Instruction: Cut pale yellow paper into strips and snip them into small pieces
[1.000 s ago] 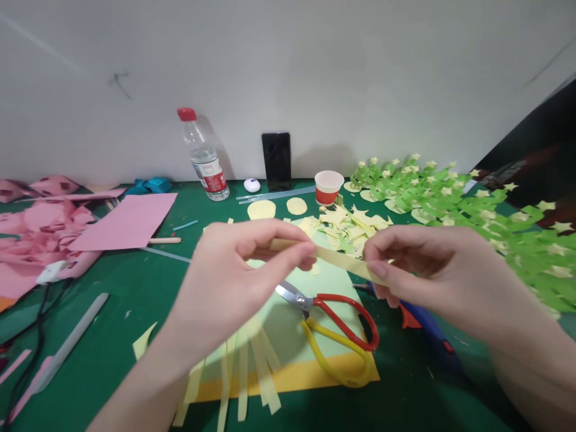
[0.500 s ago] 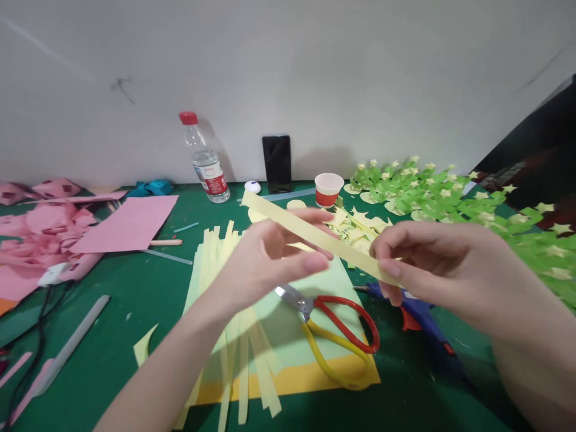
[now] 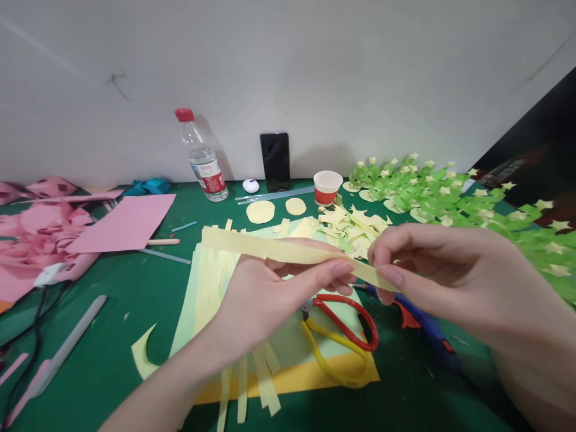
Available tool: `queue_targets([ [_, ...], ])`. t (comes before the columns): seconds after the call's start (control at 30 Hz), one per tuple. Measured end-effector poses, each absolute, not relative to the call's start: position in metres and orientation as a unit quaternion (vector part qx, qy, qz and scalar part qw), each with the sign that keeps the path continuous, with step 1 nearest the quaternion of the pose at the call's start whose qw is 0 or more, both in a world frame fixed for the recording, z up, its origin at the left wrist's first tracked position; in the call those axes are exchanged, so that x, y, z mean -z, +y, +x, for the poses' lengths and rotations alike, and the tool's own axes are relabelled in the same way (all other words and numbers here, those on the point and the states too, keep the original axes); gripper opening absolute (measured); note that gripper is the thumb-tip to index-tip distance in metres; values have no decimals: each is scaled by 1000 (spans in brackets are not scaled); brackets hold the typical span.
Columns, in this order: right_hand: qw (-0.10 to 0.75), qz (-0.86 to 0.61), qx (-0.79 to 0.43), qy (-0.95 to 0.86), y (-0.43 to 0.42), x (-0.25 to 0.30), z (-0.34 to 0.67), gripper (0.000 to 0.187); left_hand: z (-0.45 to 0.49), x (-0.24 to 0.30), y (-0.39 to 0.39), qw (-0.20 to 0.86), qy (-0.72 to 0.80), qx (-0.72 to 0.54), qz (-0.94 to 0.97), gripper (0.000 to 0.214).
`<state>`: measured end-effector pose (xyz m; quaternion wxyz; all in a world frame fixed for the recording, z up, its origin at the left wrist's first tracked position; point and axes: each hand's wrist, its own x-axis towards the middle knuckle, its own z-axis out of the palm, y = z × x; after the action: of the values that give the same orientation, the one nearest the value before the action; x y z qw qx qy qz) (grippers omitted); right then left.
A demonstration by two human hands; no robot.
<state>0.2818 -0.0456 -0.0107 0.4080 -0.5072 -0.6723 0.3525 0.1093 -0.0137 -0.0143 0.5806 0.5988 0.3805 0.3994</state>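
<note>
A pale yellow paper strip stretches between my hands above the table. My left hand pinches it near its middle with thumb and fingers, and the strip's free end points left. My right hand grips the strip's other end between thumb and forefinger. Beneath my hands, scissors with one red and one yellow handle lie on stacked paper sheets, their blades hidden by my left hand. More yellow strips spread over the sheets at left. A blue glue gun lies partly behind my right hand.
Paper scraps and stars lie behind my hands, near a paper cup. Green paper plants fill the right side. A bottle and phone stand by the wall. Pink paper and a black cable occupy the left.
My left hand has moved right and slightly down along the strip, and its thumb now presses on it. The strip's free end has dropped to the left. My right hand keeps its grip.
</note>
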Motion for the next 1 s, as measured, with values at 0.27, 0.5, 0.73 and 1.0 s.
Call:
queue_targets([
  [0.27, 379, -510, -407, -656, -47, 14, 277, 13, 111, 16, -23, 506, 416, -324, 683, 16],
  [0.5, 371, -503, -410, -664, -46, 11, 275, 13, 115, 18, -25, 542, 419, -300, 664, 14],
  [0.73, 370, -478, -395, -692, -46, 12, 275, 14, 114, 18, -27, 625, 410, -264, 609, 14],
  [1.0, 345, -510, -443, -652, -45, 10, 276, 15, 110, 12, -24, 662, 366, -294, 585, 20],
])
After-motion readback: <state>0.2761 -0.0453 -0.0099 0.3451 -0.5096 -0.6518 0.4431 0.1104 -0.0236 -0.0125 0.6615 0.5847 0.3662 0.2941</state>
